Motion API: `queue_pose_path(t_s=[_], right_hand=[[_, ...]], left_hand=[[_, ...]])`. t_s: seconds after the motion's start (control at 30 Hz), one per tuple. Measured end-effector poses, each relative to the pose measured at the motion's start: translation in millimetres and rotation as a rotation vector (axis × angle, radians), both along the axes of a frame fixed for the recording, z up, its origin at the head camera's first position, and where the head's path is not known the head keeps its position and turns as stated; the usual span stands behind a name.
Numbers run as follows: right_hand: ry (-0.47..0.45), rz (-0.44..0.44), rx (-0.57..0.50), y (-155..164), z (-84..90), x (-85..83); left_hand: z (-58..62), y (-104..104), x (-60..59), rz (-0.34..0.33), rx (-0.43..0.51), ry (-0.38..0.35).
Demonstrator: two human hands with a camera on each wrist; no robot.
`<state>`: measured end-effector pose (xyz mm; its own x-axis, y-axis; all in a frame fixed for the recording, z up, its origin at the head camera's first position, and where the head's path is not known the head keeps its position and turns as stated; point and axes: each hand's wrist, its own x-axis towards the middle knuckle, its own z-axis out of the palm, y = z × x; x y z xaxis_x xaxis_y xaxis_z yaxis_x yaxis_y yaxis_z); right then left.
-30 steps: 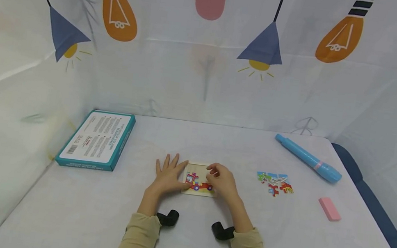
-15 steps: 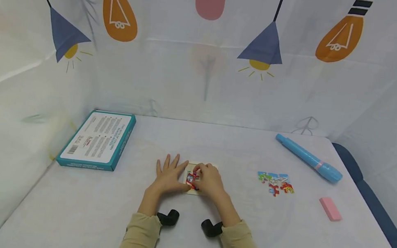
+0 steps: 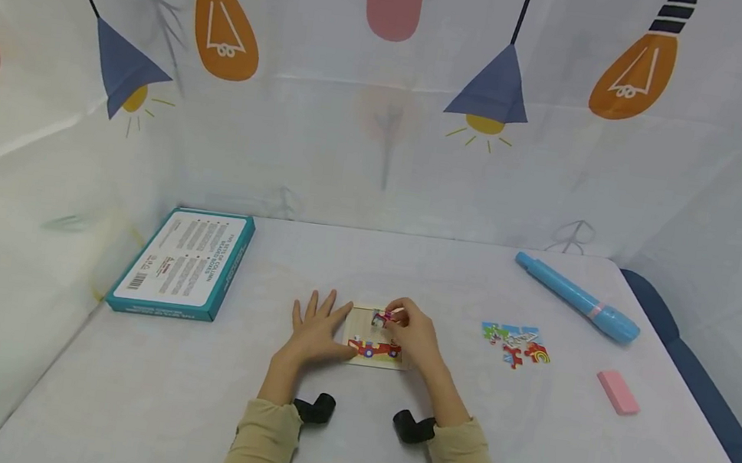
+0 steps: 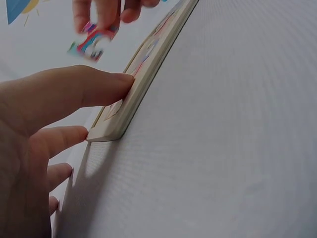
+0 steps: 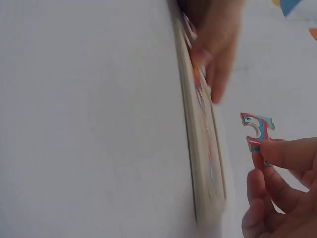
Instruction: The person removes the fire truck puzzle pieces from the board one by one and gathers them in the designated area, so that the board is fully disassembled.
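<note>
A small wooden puzzle tray (image 3: 372, 361) lies on the white table, with a strip of red vehicle pieces (image 3: 373, 349) in its near half. My left hand (image 3: 316, 330) lies flat with spread fingers against the tray's left edge; its thumb (image 4: 94, 89) presses the tray's rim (image 4: 130, 109). My right hand (image 3: 412, 335) pinches a pink and blue puzzle piece (image 3: 382, 318) lifted just above the tray's far half. In the right wrist view that puzzle piece (image 5: 256, 130) hangs from my fingertips (image 5: 285, 154) beside the tray (image 5: 200, 163).
Several loose puzzle pieces (image 3: 515, 342) lie to the right of the tray. A blue marker (image 3: 574, 297) rests at the back right, a pink eraser (image 3: 617, 391) near the right edge. A teal box (image 3: 183, 262) lies at the back left. Printed cloth walls enclose the table.
My right hand moved left onto the tray, then came back up with a puzzle piece pinched and lifted off it. My left hand stayed in place.
</note>
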<state>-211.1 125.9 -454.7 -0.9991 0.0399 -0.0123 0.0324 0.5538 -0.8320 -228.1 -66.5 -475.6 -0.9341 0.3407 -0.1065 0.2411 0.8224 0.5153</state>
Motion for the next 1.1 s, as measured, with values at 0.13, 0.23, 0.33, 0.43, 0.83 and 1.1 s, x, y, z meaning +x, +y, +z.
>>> queue_pose_path(t_s=[0.13, 0.23, 0.33, 0.43, 0.83, 1.1], right_hand=[[-0.044, -0.085, -0.039, 29, -0.5, 0.1], [-0.078, -0.129, -0.067, 54, -2.7, 2.9], [-0.114, -0.152, -0.070, 77, -2.4, 8.9], [-0.140, -0.174, -0.061, 95, -0.1, 15.9], [-0.179, -0.243, 0.095, 140, 5.4, 36.4], [-0.117, -0.264, 0.262, 147, 2.0, 37.1]], left_hand=[[-1.2, 0, -0.2, -0.005, 0.005, 0.002], [-2.0, -1, -0.2, -0.006, 0.014, -0.001], [-2.5, -1, -0.3, -0.003, 0.017, -0.005], [-3.2, -1, -0.8, -0.001, 0.013, -0.002], [-1.2, 0, -1.1, 0.001, 0.014, 0.000], [-1.5, -1, -1.2, -0.002, 0.007, -0.004]])
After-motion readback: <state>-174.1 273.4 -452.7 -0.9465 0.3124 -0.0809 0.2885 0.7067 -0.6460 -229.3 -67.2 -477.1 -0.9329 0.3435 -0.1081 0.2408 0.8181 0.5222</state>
